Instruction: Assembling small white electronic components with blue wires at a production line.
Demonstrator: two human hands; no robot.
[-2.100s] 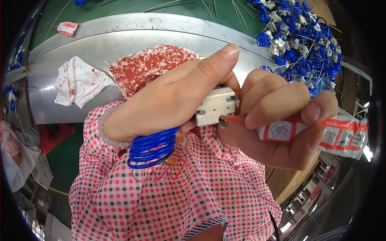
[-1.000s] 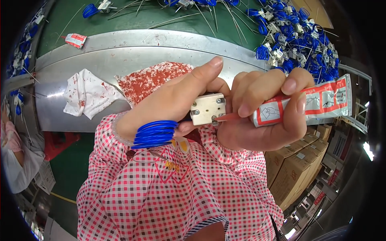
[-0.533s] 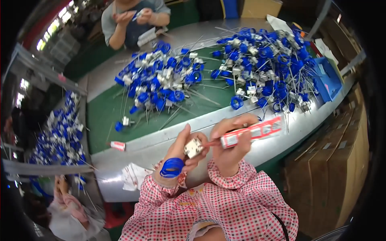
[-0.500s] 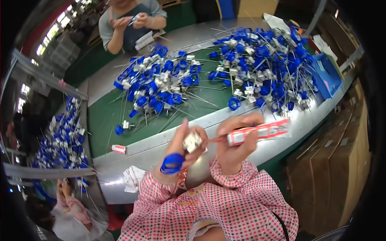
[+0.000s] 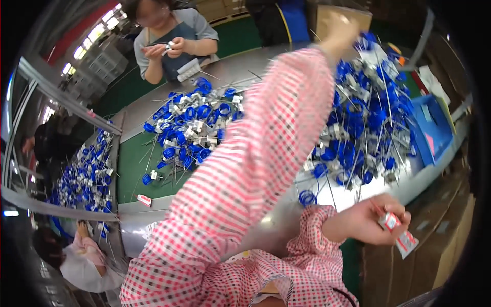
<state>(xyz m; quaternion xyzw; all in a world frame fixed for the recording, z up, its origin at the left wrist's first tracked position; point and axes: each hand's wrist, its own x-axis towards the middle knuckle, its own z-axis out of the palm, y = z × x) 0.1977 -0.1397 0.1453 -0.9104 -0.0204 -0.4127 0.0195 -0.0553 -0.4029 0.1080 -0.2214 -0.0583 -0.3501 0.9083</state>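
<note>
My left arm reaches far across the bench, and my left hand is a blur over the back edge of the right-hand heap. That heap holds blue coils joined to small white blocks with thin metal rods. Whether anything is in the left hand's fingers does not show. Low at the right, my right hand is closed around a red-and-white squeeze tube. The tube's thin red nozzle sticks out near the thumb, and its flat end points down to the right.
Another heap of the same parts lies mid-bench, partly behind my sleeve. A small red-and-white tube rests near the green mat's edge. A blue bin stands at right, above cardboard boxes. Across the bench, a co-worker handles a small white piece.
My left hand, which held a white block with a blue coil, has swung far forward to the right heap. The right hand moved right and down with the tube. The view shifted slightly.
</note>
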